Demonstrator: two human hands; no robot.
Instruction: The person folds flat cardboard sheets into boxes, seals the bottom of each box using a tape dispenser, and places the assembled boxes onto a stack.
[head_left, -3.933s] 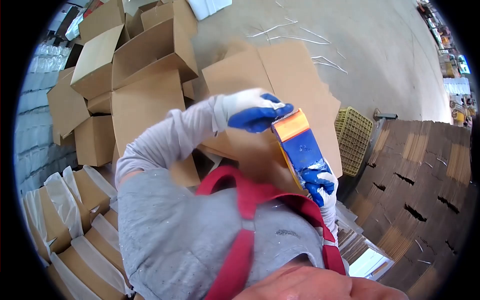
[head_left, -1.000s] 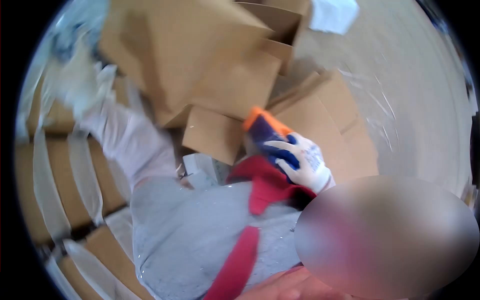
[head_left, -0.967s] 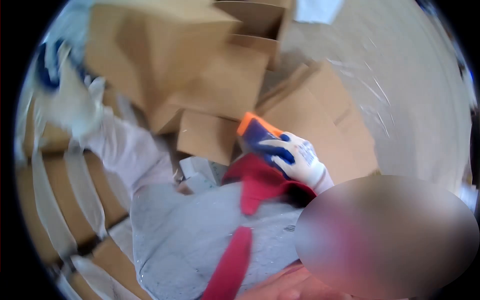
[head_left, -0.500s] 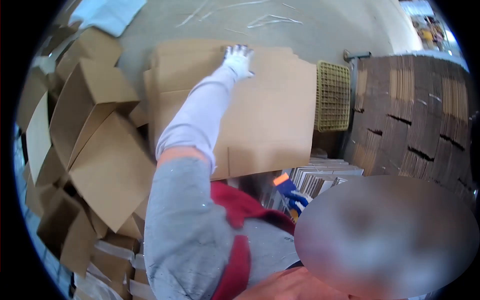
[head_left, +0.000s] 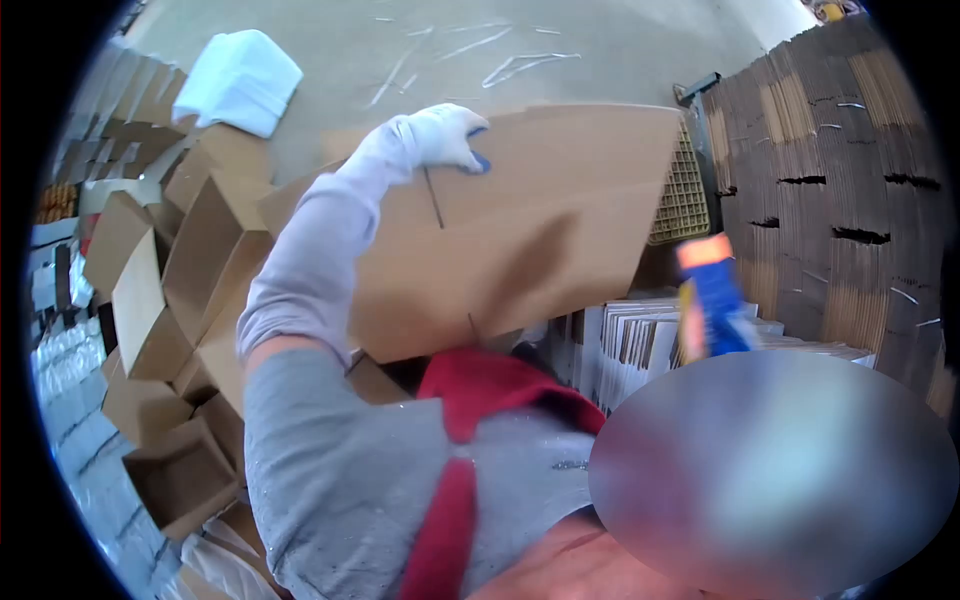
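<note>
Cardboard carton [head_left: 570, 150], broad and folded flat-looking, lies in front of the body, slits cut in from its edges. Left hand [head_left: 445, 136] in a white glove with blue on the fingers, curled over the far edge, thumb on the near face; a narrow hold on the board. Right hand [head_left: 738, 333] mostly blurred out, only a smear of blue and white glove visible; it holds the tape dispenser [head_left: 712, 290], orange end pointing away from the body, to the right of the carton. Exact finger positions there cannot be told. Dark shadow falls across the carton's near part. Yellow crate [head_left: 682, 190] just beyond the carton's right edge, partly covered by it. Right of that, a tall stack of flat cardboard [head_left: 820, 180]. White-edged sheets [head_left: 640, 350] stand packed together, nearer the body. Left side: a jumble of open boxes [head_left: 205, 265], one small open box [head_left: 180, 475] showing its inside. White tub [head_left: 240, 82] at the far end of the jumble. Pale strips [head_left: 525, 65] scattered on grey floor [head_left: 620, 60] beyond the carton. Red apron [head_left: 470, 390] over a grey shirt [head_left: 350, 460], near the carton's lower edge.
</note>
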